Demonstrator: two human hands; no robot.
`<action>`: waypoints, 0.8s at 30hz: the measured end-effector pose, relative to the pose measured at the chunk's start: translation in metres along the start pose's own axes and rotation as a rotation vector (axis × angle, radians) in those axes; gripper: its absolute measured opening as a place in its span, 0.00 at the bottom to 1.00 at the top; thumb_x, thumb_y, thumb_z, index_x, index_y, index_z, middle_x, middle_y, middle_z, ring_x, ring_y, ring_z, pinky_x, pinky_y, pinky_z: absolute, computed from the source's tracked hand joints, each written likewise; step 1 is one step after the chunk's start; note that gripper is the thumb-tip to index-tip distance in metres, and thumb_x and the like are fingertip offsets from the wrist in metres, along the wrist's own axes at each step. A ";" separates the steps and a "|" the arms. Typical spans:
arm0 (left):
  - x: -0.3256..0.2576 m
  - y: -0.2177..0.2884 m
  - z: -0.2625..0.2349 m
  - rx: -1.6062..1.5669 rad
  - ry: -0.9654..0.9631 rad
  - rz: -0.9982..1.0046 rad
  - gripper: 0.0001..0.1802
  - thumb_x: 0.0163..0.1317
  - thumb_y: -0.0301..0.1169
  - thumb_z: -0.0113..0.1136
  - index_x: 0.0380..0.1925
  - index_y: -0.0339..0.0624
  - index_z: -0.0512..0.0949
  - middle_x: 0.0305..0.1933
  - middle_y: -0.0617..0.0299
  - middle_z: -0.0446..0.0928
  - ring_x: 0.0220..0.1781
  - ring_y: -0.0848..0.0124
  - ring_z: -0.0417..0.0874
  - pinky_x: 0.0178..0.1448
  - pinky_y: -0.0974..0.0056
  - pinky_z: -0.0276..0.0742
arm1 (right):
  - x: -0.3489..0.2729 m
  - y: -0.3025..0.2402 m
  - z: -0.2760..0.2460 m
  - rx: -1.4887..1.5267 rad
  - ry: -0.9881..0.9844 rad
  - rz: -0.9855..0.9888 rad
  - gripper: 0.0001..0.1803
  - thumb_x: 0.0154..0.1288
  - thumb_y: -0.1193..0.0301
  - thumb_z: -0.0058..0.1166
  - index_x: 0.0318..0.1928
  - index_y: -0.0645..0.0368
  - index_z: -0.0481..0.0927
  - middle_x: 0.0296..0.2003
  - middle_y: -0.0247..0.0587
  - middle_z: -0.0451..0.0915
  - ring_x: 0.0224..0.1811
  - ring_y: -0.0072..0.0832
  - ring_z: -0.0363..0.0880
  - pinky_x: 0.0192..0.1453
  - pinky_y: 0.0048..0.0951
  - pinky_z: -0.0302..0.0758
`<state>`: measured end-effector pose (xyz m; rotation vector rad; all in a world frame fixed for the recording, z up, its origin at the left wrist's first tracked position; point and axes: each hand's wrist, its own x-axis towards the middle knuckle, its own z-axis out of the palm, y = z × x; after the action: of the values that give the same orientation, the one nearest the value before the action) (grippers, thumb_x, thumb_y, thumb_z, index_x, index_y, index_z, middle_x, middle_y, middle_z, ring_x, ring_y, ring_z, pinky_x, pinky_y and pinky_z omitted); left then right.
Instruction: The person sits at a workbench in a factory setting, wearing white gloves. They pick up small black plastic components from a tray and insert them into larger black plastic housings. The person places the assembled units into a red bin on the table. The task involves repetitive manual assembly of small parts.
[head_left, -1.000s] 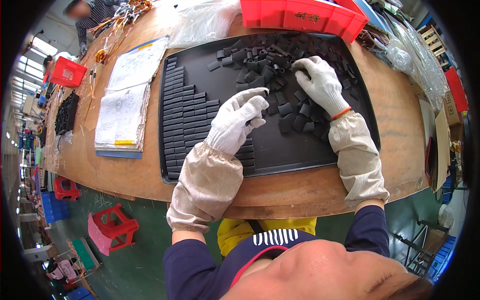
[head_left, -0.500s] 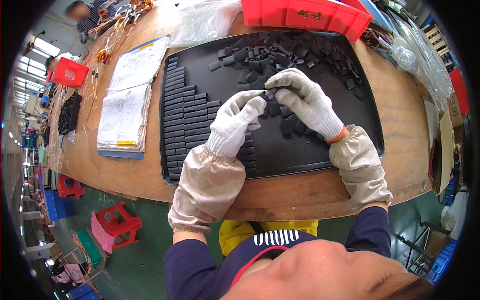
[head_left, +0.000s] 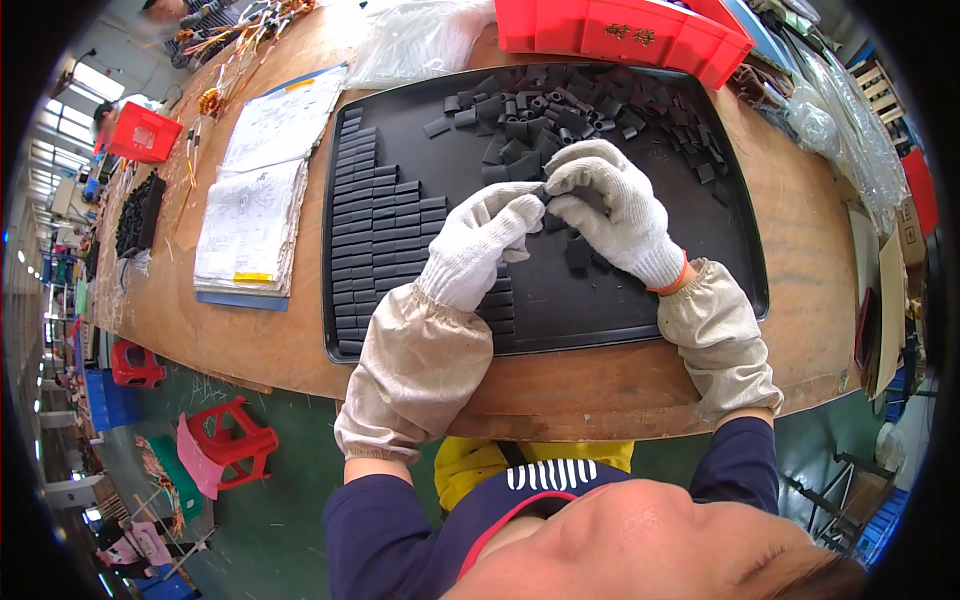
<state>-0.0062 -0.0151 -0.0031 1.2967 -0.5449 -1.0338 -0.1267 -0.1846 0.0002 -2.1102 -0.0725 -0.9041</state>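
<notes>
Both my hands wear white knitted gloves and meet above the middle of a black tray (head_left: 600, 325). My left hand (head_left: 485, 240) is closed in a pinch on one end of a short black tube piece (head_left: 544, 194). At its other end, the curled fingers and thumb of my right hand (head_left: 622, 220) pinch it too. The gloves hide most of this piece. Neat columns of black tube pieces (head_left: 365, 240) lie along the tray's left side, partly under my left forearm. A loose heap of similar pieces (head_left: 560, 110) spreads over the tray's far side, with a few below my right hand.
A red bin (head_left: 620, 40) stands behind the tray, beside clear plastic bags (head_left: 420, 45). An open paper booklet (head_left: 250, 200) lies left of the tray. Farther left are a black box of small parts (head_left: 140, 215) and another red bin (head_left: 145, 132). Plastic wrap (head_left: 850, 130) lies right.
The right fingers have curled closer round the tube piece, which now shows less between the gloves. Both hands stay nearly in place. The whole view has shifted slightly.
</notes>
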 end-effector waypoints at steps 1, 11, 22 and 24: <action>0.000 0.000 0.001 0.008 -0.004 0.005 0.27 0.68 0.47 0.68 0.60 0.44 0.79 0.44 0.72 0.79 0.44 0.81 0.78 0.43 0.73 0.74 | 0.000 0.000 0.000 -0.005 -0.006 0.002 0.13 0.52 0.82 0.69 0.39 0.58 0.84 0.42 0.42 0.83 0.45 0.39 0.84 0.49 0.34 0.81; -0.003 0.013 -0.021 0.957 0.086 0.359 0.15 0.67 0.41 0.65 0.48 0.47 0.86 0.45 0.52 0.84 0.47 0.58 0.87 0.51 0.58 0.81 | -0.001 0.012 0.003 -0.107 -0.062 -0.036 0.11 0.56 0.79 0.68 0.39 0.57 0.83 0.41 0.40 0.84 0.44 0.39 0.85 0.47 0.36 0.81; -0.013 0.017 -0.045 1.270 -0.122 0.226 0.18 0.71 0.42 0.60 0.57 0.50 0.83 0.41 0.59 0.80 0.46 0.62 0.82 0.52 0.59 0.78 | 0.008 0.021 -0.010 -0.266 0.090 0.018 0.08 0.60 0.79 0.66 0.40 0.60 0.85 0.40 0.41 0.84 0.40 0.34 0.86 0.44 0.30 0.82; -0.012 0.019 -0.032 0.938 0.009 0.333 0.20 0.72 0.38 0.60 0.61 0.49 0.80 0.41 0.64 0.79 0.43 0.71 0.80 0.49 0.65 0.76 | 0.008 0.036 -0.019 -0.350 0.189 0.021 0.08 0.60 0.79 0.65 0.41 0.58 0.85 0.40 0.40 0.85 0.39 0.33 0.86 0.43 0.29 0.81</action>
<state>0.0203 0.0102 0.0098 1.9200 -1.2819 -0.4746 -0.1194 -0.2238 -0.0109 -2.3247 0.2203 -1.1667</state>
